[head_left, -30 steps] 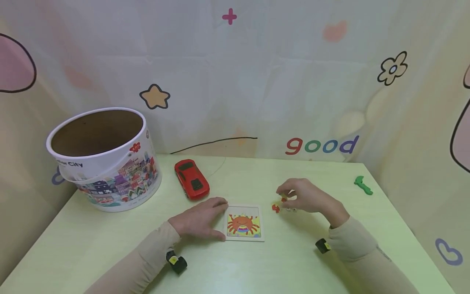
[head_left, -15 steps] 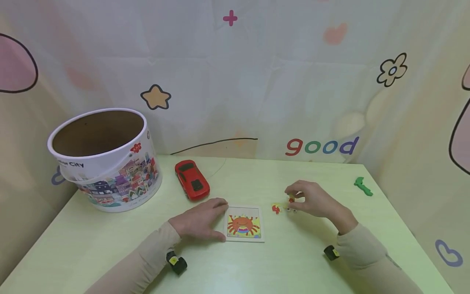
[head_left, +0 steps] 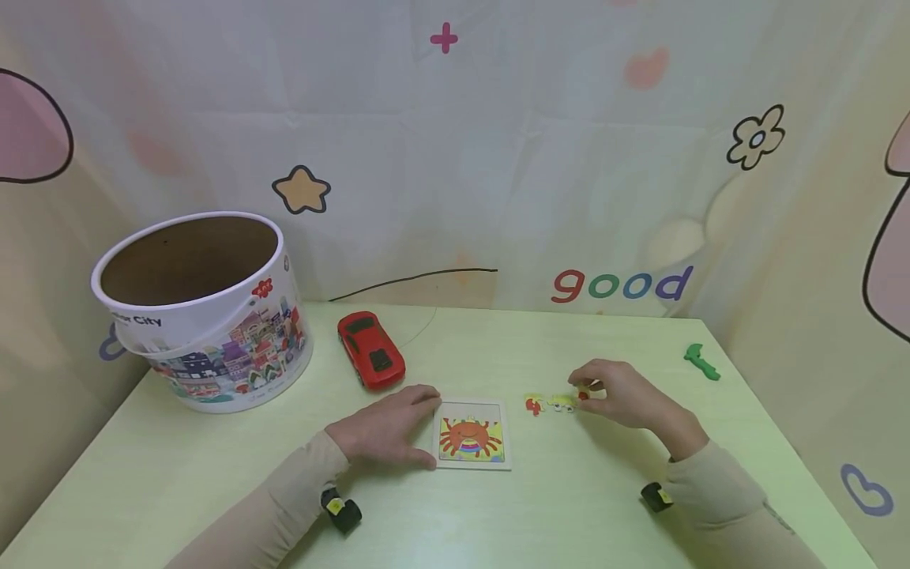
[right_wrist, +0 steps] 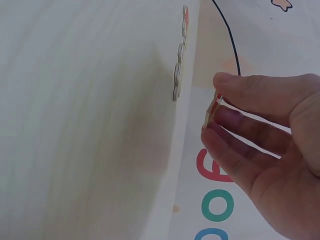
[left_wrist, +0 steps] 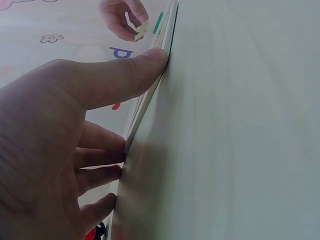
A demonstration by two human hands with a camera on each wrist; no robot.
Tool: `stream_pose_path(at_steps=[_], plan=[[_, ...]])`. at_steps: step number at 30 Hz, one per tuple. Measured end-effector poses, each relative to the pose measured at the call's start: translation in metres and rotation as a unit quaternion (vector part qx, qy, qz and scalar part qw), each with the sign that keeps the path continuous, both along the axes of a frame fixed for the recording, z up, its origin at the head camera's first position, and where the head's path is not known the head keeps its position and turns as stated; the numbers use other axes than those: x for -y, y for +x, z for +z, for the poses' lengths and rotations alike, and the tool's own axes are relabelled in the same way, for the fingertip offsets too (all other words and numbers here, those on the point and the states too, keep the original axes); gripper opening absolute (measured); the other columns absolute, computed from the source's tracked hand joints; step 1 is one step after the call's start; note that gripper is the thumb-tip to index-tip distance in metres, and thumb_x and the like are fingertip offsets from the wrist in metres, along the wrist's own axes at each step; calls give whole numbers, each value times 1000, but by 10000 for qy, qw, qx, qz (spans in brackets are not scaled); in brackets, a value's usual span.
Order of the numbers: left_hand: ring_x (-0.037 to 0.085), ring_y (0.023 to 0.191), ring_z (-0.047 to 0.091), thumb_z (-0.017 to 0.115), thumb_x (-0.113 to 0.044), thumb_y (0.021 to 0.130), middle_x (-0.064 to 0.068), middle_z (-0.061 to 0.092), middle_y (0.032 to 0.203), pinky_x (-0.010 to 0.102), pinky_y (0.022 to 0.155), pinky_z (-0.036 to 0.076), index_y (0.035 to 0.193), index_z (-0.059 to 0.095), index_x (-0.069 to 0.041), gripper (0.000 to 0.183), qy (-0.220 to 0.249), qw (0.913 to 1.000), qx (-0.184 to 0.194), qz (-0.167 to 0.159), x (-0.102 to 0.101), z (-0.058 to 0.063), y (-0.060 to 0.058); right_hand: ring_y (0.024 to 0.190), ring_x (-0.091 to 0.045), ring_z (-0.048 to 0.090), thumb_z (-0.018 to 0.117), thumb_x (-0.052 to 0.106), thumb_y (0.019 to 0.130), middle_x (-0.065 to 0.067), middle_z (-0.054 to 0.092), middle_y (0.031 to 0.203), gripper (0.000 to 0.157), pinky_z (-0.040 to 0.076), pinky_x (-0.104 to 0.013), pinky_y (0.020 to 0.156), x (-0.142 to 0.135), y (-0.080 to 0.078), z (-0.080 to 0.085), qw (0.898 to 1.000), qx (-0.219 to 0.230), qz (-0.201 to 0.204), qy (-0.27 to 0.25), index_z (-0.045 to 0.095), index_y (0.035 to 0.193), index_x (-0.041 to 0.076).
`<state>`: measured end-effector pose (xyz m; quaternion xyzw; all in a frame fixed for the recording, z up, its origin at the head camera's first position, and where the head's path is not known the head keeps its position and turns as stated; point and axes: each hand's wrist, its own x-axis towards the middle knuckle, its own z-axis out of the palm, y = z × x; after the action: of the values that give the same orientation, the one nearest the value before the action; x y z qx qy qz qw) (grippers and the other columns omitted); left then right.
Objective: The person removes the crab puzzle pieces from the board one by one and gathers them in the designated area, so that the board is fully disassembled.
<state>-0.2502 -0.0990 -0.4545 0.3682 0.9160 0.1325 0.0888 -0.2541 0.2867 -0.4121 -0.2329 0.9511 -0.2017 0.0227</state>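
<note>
Head: small flat red-and-yellow puzzle piece (head_left: 583,394) could drop if your right hand (head_left: 626,393) slackens pinch; loose yellow piece with white spots (head_left: 562,404) just beside fingertips. Square pale-framed orange-crab puzzle (head_left: 471,436), against your left fingers (head_left: 426,399), could skid if nudged.

Left wrist: your left hand (left_wrist: 45,125) spread wide, touching frame edge.

Right wrist: thumb-fingertip gap narrow, pinching piece edges.

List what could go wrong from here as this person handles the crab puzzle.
1. The right hand pinches one small piece above the table, so it might slip and drop.
2. The loose pieces lie close to that hand and could be knocked.
3. The left hand is at the left side of the tray; nothing braces its right side, so it might turn if bumped there.
</note>
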Motion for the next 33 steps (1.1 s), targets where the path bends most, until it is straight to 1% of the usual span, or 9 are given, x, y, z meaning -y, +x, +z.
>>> stream_pose_path(at_steps=[7,12,17,19,26,33], plan=[[21,138,37,73,-57,78,4,36,152,36,115,36,148,41,-7,92,0,10000,10,23,2,-1,0,94,-25,67,76,5,81,-10,70,103,31,57,-45,86,-4,-1,1,9999,110,-49,51,68,111,1],[21,137,38,74,-58,78,5,36,152,37,115,36,148,40,-7,93,4,10000,17,77,5,1,1,95,-25,67,75,4,82,-11,70,106,32,58,-43,86,-6,-4,1,9996,240,-67,92,68,113,1],[21,137,38,74,-57,78,5,37,152,37,115,36,147,41,-7,92,96,9999,54,-3,3,2,0,95,-24,66,75,3,82,-10,69,105,31,57,-44,86,-11,-2,0,9980,476,-350,218,68,112,2],[21,137,38,74,-57,78,4,37,152,36,115,36,147,41,-7,91,78,9999,84,-22,2,1,0,93,-22,65,75,3,82,-8,69,104,31,58,-43,86,-12,-1,-1,9973,535,-391,312,68,112,3],[21,137,38,75,-55,78,4,37,151,36,115,35,147,41,-7,91,71,10000,40,-23,1,0,-1,85,-18,59,76,3,81,-5,68,97,28,57,-41,82,-15,-2,-5,9969,507,-282,529,69,108,2],[21,137,38,74,-55,78,4,37,151,36,115,35,147,42,-7,90,61,10000,35,-33,2,2,0,86,-17,62,74,2,83,-4,70,96,21,57,-43,85,-15,-4,-7,9962,592,-187,609,71,104,3]])
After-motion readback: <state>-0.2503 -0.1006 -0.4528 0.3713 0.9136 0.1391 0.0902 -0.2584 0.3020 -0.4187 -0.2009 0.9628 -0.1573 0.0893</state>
